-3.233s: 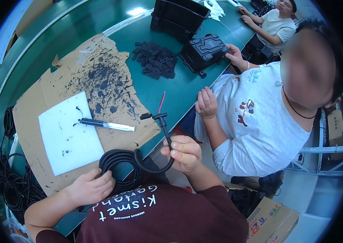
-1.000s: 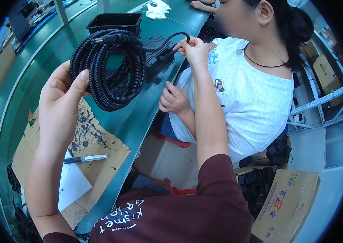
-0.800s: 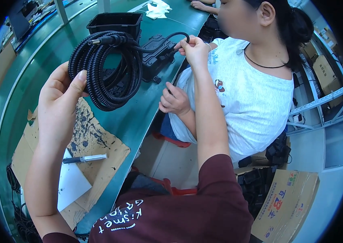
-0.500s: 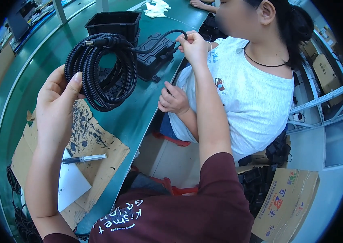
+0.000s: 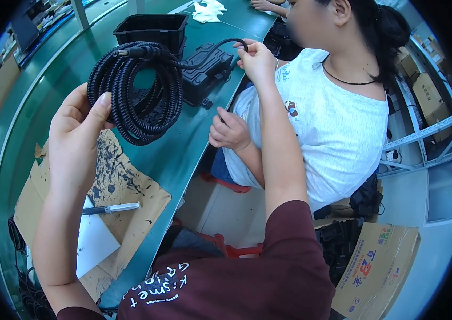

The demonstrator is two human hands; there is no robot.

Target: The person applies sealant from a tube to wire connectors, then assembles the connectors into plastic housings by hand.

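A thick coil of black ribbed cable (image 5: pixel 168 114) hangs above the green bench, gripped on its left side by my left hand (image 5: pixel 79 114), thumb in front. A barrel-shaped plug (image 5: pixel 132 52) lies across the top of the coil. From the coil a thinner length of cable (image 5: pixel 212 52) arches to the right. My right hand (image 5: pixel 258 61) pinches this length between thumb and fingers near its bend. Behind the cable a black plastic case (image 5: pixel 204 80) with latches rests on the bench, and beside it stands an open black box (image 5: pixel 151 29).
A stained cardboard sheet (image 5: pixel 140 194) on the bench holds a syringe (image 5: pixel 111 208) and a white sheet (image 5: pixel 95 248). A co-worker (image 5: pixel 316 122) sits close at my right, one hand (image 5: pixel 229 129) near the bench edge. White gloves (image 5: pixel 208 10) lie farther back. A carton (image 5: pixel 378 266) stands at lower right.
Both hands stay nearly where they were, with the coil shifted very slightly. The co-worker's head has moved a little. Both grips on the cable are unchanged.
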